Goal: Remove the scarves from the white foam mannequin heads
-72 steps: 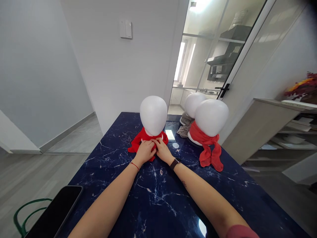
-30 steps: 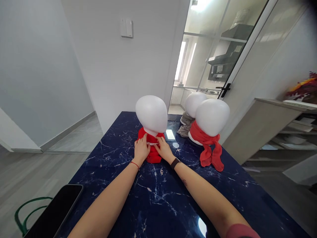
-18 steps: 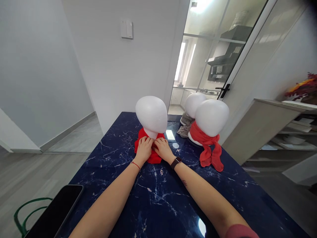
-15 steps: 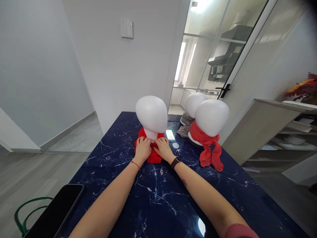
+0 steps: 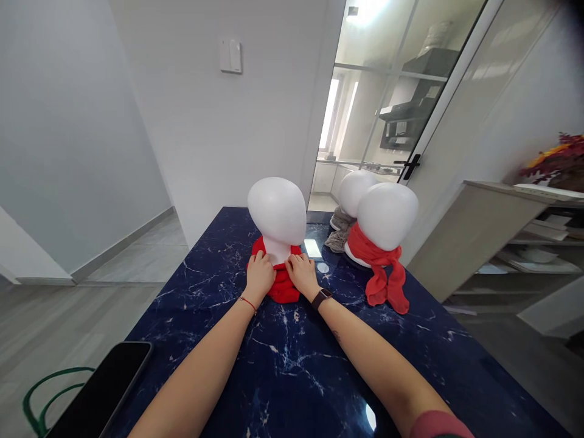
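Note:
A white mannequin head (image 5: pixel 277 210) stands upright on the dark blue marbled table (image 5: pixel 292 365). Around its neck base lies a bright red scarf (image 5: pixel 283 292), its front hanging down to the tabletop. My left hand (image 5: pixel 260 275) is closed on the scarf's left side at the neck, fingers curled over the edge. On the other side of the neck, my right hand (image 5: pixel 302 274) grips the scarf in the same way, thumb toward the middle. The fingertips are partly tucked into the fabric, and the scarf's back is hidden by the neck.
To the right stands another white head (image 5: pixel 387 216) with a knotted coral-red scarf (image 5: pixel 378 258); behind it is a third head (image 5: pixel 356 191) with a grey scarf (image 5: pixel 338 234). A black phone (image 5: pixel 103 389) lies at the table's left edge. A shelf unit (image 5: pixel 502 243) is at right.
My hands have moved slightly apart along the scarf's front edge, showing more of the white neck and the red folds between them. The view has shifted slightly.

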`<control>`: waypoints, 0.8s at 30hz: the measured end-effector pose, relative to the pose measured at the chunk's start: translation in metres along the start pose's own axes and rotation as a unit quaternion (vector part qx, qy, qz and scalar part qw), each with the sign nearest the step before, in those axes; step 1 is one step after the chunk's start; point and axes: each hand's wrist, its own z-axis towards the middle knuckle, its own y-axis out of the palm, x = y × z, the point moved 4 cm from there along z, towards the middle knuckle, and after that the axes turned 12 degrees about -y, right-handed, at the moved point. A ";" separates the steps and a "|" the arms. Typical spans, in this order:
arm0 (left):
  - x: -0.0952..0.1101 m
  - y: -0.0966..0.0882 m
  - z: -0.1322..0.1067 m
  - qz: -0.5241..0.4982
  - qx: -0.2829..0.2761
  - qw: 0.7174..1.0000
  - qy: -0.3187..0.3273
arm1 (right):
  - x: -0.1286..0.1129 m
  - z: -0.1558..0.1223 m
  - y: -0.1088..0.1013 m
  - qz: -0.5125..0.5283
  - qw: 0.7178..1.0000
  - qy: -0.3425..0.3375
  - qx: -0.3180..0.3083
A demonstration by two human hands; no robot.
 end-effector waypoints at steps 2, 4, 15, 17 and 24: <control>-0.006 0.002 0.000 0.001 -0.012 0.999 -0.050 | 0.001 0.000 0.001 0.005 1.000 0.002 -0.001; -0.015 0.004 -0.001 0.008 -0.014 0.993 -0.121 | 0.003 0.000 0.000 0.008 1.000 0.005 -0.002; -0.025 0.017 0.000 -0.022 -0.030 0.981 -0.190 | 0.004 -0.001 0.000 0.057 0.996 0.056 0.039; -0.024 0.018 0.000 -0.029 -0.025 0.983 -0.180 | 0.004 -0.003 0.004 0.076 0.994 0.059 0.050; -0.030 0.020 0.003 -0.049 -0.039 0.982 -0.180 | 0.009 0.022 0.025 0.155 0.975 0.115 0.111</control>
